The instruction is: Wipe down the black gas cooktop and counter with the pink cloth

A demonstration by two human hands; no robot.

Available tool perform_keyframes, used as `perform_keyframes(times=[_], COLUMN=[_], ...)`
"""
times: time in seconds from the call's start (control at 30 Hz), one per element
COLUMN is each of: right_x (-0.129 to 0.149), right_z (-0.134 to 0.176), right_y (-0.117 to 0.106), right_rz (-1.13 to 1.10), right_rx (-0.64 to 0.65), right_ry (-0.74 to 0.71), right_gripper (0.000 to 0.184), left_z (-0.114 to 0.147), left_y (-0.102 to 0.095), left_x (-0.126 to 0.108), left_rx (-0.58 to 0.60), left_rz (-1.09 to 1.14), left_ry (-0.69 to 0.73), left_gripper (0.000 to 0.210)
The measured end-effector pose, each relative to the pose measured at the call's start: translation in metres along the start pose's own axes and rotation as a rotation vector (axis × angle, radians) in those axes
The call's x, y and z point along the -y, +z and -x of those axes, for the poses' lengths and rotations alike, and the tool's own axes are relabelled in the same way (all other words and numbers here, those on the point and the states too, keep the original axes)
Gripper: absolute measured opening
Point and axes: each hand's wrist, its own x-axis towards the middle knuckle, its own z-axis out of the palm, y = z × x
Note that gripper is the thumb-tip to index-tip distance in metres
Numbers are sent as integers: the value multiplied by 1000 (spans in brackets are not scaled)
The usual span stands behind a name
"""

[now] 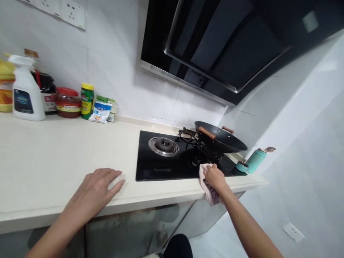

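My right hand (215, 177) grips a pale pink cloth (203, 175) at the front edge of the black glass gas stove (146, 172). Part of the cloth hangs down over the counter's edge. My left hand (98, 186) rests on the white countertop (53, 161) left of the stove, thumb and fingers apart, holding nothing. A black wok (221, 138) with wooden handles sits on the right burner, just behind my right hand. The left burner (164, 146) is bare, its ring exposed. Near the wok, a loose pan support (188, 134) lies on the stove's back part.
A teal bottle (256, 160) and its teal cup (242, 166) stand at the right end. Along the wall at left are a white spray bottle (27, 89), a red-lidded jar (68, 103), a green shaker (87, 100) and a small packet (100, 112). A black range hood (209, 43) overhangs the stove.
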Motion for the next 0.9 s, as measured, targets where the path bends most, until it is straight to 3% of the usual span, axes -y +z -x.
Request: perform_keyframes(times=[0.3, 0.47, 0.63, 0.77, 0.9], right_x=[28, 44, 101, 144, 153], right_z=[-32, 0, 19, -11, -61], right_y=[-27, -34, -49, -59, -56], right_rz=[-15, -1, -114, -211, -258], right_rx=[31, 17, -18, -20, 10], right_ry=[41, -22, -237, -277, -214], right_gripper=[35, 38, 34, 34, 37], left_z=[2, 3, -2, -21, -60], left_y=[1, 1, -9, -29, -38], left_x=[2, -1, -8, -16, -29], left_rx=[-19, -1, 88, 284, 343], left_rz=[1, 9, -27, -34, -3], left_ry=[23, 19, -7, -96, -175], left_gripper=[46, 42, 39, 46, 51])
